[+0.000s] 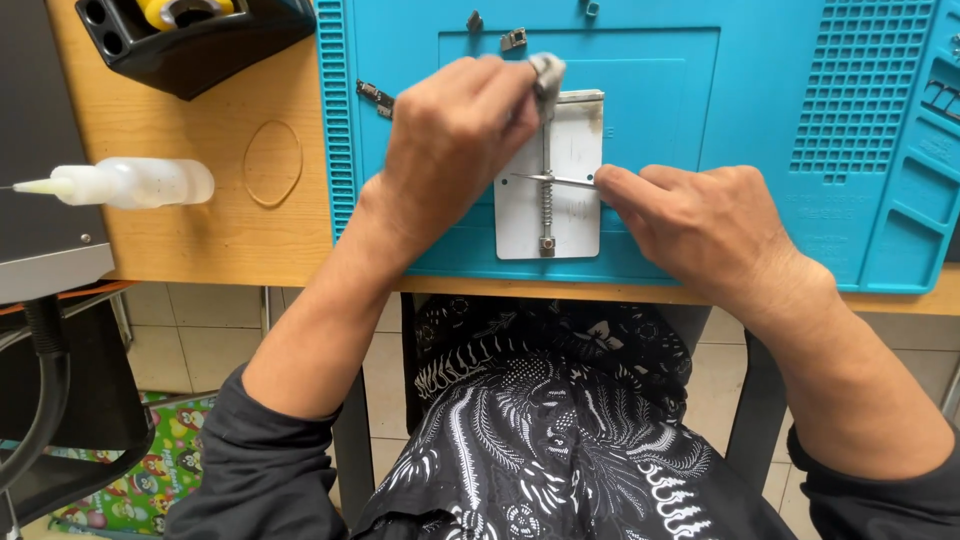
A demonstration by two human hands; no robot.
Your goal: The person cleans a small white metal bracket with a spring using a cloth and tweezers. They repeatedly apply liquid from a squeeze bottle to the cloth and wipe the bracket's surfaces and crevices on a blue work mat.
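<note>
Metal tweezers (pixel 556 181) pinched in right hand (pixel 690 225); left hand (pixel 455 140) on holder plate (pixel 565 205).

We saw a light wooden desk (pixel 190 215) running across the far half of the scene, its near edge cutting straight left to right. A dark desk leg (pixel 752 400) stood under it on the right, another dark upright (pixel 352 445) on the left. The floor (pixel 170 335) below was pale square tile with thin grout lines. At the near left, a colourful patterned mat (pixel 150 480) lay on the tile. A grey cabinet-like block (pixel 45 150) sat at the far left, against the desk's end. Under it we saw a black curved hose or chair part (pixel 45 400). Light was even, soft, daylight-like, with faint shadows.
</note>
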